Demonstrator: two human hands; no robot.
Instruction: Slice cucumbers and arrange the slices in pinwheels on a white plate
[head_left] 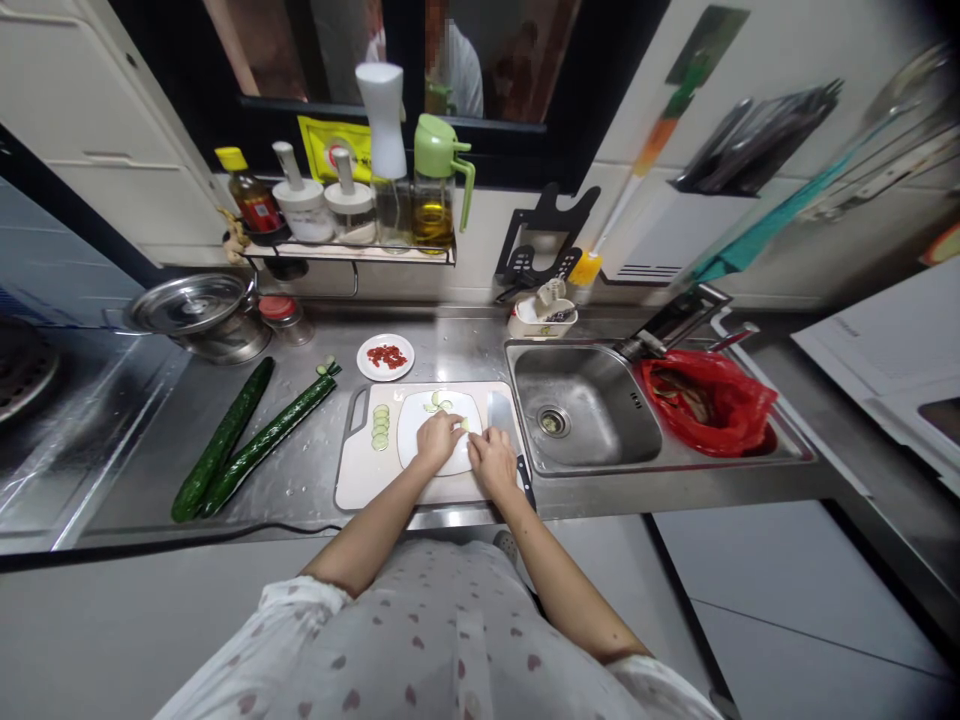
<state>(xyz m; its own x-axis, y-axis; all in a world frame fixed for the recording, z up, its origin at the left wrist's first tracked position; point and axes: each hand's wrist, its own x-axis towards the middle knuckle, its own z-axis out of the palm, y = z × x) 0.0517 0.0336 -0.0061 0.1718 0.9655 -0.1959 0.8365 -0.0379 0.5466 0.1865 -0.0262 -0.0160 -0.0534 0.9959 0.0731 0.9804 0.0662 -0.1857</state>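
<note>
Over a white plate (407,425), my left hand (439,441) pinches a thin pale-green cucumber slice (465,424). My right hand (492,460) is close beside it, fingers bent together at the same slice; the fingertips are partly hidden. Other cucumber slices (437,401) lie at the plate's far side. The plate rests on a beige cutting board (360,485), where a row of overlapping cucumber slices (381,428) sits to the left. A knife (526,482) lies along the board's right edge, its black handle toward me.
Two long cucumbers (232,440) lie on the steel counter at left, near a lidded pot (217,325) and a red-capped jar (285,318). Behind the board stands a small dish of chopped red pieces (386,357). At right are the sink (600,405) and a red plastic bag (720,425).
</note>
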